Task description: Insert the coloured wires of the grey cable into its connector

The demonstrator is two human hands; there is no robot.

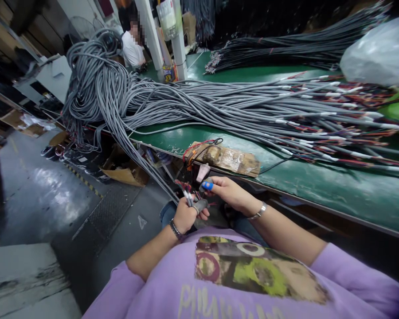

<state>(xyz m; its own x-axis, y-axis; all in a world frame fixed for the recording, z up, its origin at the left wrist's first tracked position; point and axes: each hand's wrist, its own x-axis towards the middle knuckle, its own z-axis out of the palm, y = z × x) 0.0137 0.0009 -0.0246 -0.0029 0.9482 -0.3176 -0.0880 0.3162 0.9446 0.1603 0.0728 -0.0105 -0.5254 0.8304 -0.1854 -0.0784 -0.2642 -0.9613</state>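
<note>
My left hand (187, 214) is closed around the ends of several grey cables (159, 175) that hang down from the green bench; their stripped coloured wires stick out above my fist, and a grey cot covers one finger. My right hand (228, 192) is just beside it, fingers pinched, with a small blue piece (207, 185) at its fingertips close to those wire ends. Both wrists wear bracelets. A big heap of grey cables (193, 99) lies across the bench.
A taped cardboard pad with red and black wires (226, 158) sits at the edge of the green bench (335, 186). A white plastic bag (379, 53) and a black cable bundle (286, 48) lie at the back. Another person (132, 46) sits far off. Cardboard boxes lie on the floor on the left.
</note>
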